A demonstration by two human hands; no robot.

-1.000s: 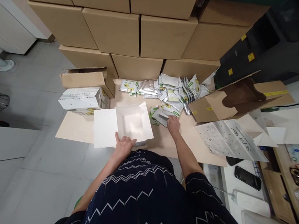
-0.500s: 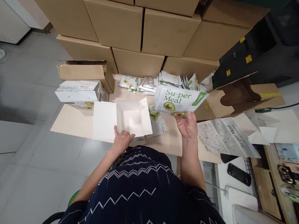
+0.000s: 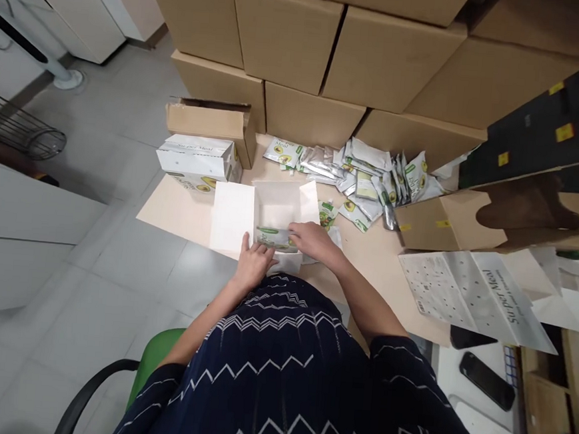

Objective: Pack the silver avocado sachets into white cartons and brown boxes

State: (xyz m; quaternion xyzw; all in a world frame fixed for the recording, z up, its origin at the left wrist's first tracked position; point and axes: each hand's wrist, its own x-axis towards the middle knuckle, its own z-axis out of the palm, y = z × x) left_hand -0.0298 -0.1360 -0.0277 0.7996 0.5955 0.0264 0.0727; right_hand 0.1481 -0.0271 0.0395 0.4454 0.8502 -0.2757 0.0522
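Observation:
An open white carton (image 3: 233,214) stands at the table's front edge, its lid flap folded out to the left. Inside its near side is a white and green Su-per Meal sachet (image 3: 275,237), on edge. My right hand (image 3: 312,239) reaches over the carton's right wall, its fingers closed on the sachet's right end. At the near wall, my left hand (image 3: 254,262) rests with the thumb raised and the fingers over the rim. A colourful pouch (image 3: 326,214) lies just right of the carton, partly hidden by it.
Several sachets (image 3: 367,176) lie piled at the back. A closed Su-per Meal box (image 3: 198,160) and an open brown box (image 3: 207,120) stand left. Stacked cartons (image 3: 312,115) wall off the back. Flattened printed card (image 3: 464,291) and an opened brown carton (image 3: 450,219) lie right.
My right hand has brought the sachet from above the table's right side leftward and down into the white carton. My left hand stays at the carton's near wall. The view has shifted left.

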